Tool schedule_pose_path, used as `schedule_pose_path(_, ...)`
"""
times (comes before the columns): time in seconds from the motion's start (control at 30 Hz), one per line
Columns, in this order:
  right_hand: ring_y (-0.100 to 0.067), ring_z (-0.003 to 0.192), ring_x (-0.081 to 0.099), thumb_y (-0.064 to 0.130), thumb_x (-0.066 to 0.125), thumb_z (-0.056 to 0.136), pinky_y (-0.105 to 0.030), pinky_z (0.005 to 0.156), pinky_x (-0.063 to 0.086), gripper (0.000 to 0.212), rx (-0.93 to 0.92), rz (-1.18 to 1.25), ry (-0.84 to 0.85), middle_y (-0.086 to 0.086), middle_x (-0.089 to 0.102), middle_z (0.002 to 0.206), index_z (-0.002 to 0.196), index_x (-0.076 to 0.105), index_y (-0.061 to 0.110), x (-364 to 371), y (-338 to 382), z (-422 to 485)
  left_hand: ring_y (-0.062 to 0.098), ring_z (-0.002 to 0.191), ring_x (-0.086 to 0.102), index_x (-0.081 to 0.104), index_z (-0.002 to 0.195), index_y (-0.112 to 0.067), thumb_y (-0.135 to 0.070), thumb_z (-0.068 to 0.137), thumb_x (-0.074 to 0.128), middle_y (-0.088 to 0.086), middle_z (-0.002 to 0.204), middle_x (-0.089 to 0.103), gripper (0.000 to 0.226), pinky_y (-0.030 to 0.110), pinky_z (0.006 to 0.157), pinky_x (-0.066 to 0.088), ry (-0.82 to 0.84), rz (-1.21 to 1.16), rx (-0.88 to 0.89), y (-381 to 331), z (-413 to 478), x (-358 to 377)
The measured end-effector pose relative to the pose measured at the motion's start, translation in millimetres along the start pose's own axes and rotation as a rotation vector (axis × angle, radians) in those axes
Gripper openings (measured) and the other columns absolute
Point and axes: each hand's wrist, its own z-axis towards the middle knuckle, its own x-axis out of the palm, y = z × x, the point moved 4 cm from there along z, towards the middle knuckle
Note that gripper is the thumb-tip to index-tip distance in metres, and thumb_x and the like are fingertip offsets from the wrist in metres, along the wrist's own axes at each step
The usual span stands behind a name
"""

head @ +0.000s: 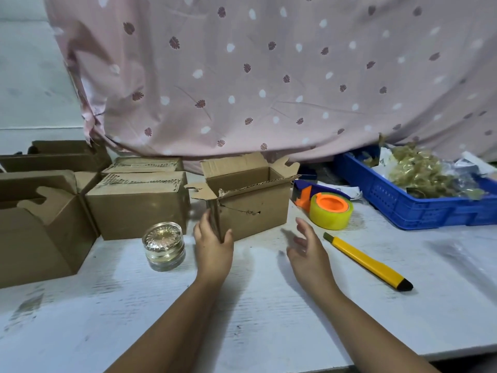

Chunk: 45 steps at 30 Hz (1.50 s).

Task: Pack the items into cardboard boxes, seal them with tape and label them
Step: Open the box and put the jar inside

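An open cardboard box (258, 214) stands mid-table with its flaps up. My left hand (213, 249) grips its near left corner, fingers on one side and thumb on the other. My right hand (309, 251) hovers just in front of the box with fingers spread and relaxed, touching nothing. A round glass jar with a gold patterned lid (164, 246) sits left of my left hand. A tape dispenser with a yellow roll and orange core (329, 210) lies right of the box. A yellow utility knife (368, 261) lies to the right of my right hand.
Two closed cardboard boxes (137, 203) stand left of the open one, with larger open cartons (40, 224) at the far left. A blue plastic crate (419, 208) of gold items sits at the back right. A pink patterned cloth (269, 76) hangs behind.
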Motion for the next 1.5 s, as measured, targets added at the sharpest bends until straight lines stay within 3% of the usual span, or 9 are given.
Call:
schedule_pose_path(0.17,-0.012,0.138,0.033,0.003,0.052,0.089,-0.04,0.112,0.033,0.079,0.1,0.047,0.019,0.01,0.029,0.152,0.151,0.014,0.033,5,2,35,0.021,0.137,0.033,0.019,0.149,-0.022,-0.027,0.083,0.071,0.009,0.151,0.025,0.084,0.039,0.112,0.03,0.057,-0.064,-0.049,3,14,9)
schedule_pose_path(0.27,-0.017,0.119,0.052,0.0,0.05,0.086,-0.037,0.101,0.044,0.075,0.157,0.086,0.027,0.007,0.052,0.133,0.148,0.024,0.033,18,6,58,0.027,0.133,0.037,0.021,0.148,-0.024,-0.02,0.087,0.067,0.014,0.15,0.016,0.076,0.037,0.107,0.032,0.0,-0.084,-0.086,1,24,13)
schedule_pose_path(0.43,-0.017,0.108,0.058,0.0,0.052,0.082,-0.029,0.081,0.047,0.071,0.188,0.128,0.059,0.005,0.06,0.126,0.143,0.032,0.031,44,6,86,0.029,0.132,0.038,0.03,0.146,-0.016,-0.015,0.093,0.056,0.013,0.145,0.039,0.059,0.037,0.109,0.031,-0.109,-0.068,-0.165,4,58,17)
schedule_pose_path(0.6,-0.018,0.116,0.057,0.006,0.053,0.077,-0.041,0.095,0.048,0.082,0.089,-0.029,0.088,0.01,0.053,0.135,0.143,0.021,0.042,64,4,109,0.031,0.124,0.049,0.022,0.145,-0.017,-0.015,0.091,0.054,0.008,0.142,0.046,0.063,0.038,0.103,0.039,-0.161,-0.15,-0.203,11,86,26)
schedule_pose_path(0.7,-0.021,0.115,0.057,0.015,0.054,0.079,-0.039,0.092,0.048,0.084,0.084,-0.148,0.125,0.009,0.049,0.141,0.144,0.012,0.047,75,5,125,0.031,0.136,0.033,0.021,0.148,-0.015,-0.012,0.089,0.052,0.012,0.15,0.025,0.066,0.039,0.111,0.029,-0.221,-0.119,-0.187,15,95,30)
schedule_pose_path(0.87,-0.024,0.106,0.058,0.026,0.053,0.086,-0.038,0.088,0.047,0.067,0.107,-0.273,0.074,0.003,0.06,0.122,0.144,0.022,0.04,81,0,145,0.024,0.145,0.011,-0.002,0.152,-0.015,-0.005,0.089,0.048,0.008,0.159,0.0,0.081,0.032,0.117,0.015,-0.168,-0.073,-0.145,17,103,36)
schedule_pose_path(1.0,-0.024,0.098,0.06,0.021,0.054,0.089,-0.037,0.081,0.048,0.044,0.1,-0.207,-0.022,0.001,0.064,0.112,0.128,0.036,0.029,77,-5,142,0.026,0.142,0.019,0.012,0.148,-0.013,0.004,0.081,0.049,0.013,0.155,0.01,0.079,0.037,0.116,0.021,-0.196,-0.138,-0.011,9,98,37)
schedule_pose_path(1.27,-0.021,0.112,0.056,0.016,0.052,0.086,-0.038,0.092,0.046,0.042,0.06,-0.216,0.052,0.002,0.061,0.123,0.125,0.043,0.032,81,-7,141,0.023,0.14,0.018,0.031,0.144,-0.009,0.005,0.085,0.049,0.012,0.153,0.002,0.063,-0.014,0.076,0.011,-0.135,-0.058,0.015,8,95,43)
schedule_pose_path(1.5,-0.018,0.119,0.054,0.018,0.05,0.086,-0.04,0.096,0.044,0.05,0.031,-0.249,0.144,0.007,0.059,0.126,0.128,0.039,0.044,84,-8,139,0.022,0.14,0.017,0.036,0.144,-0.017,0.0,0.087,0.052,0.008,0.155,-0.006,0.062,0.007,0.096,0.017,-0.082,0.026,0.088,0,92,46)
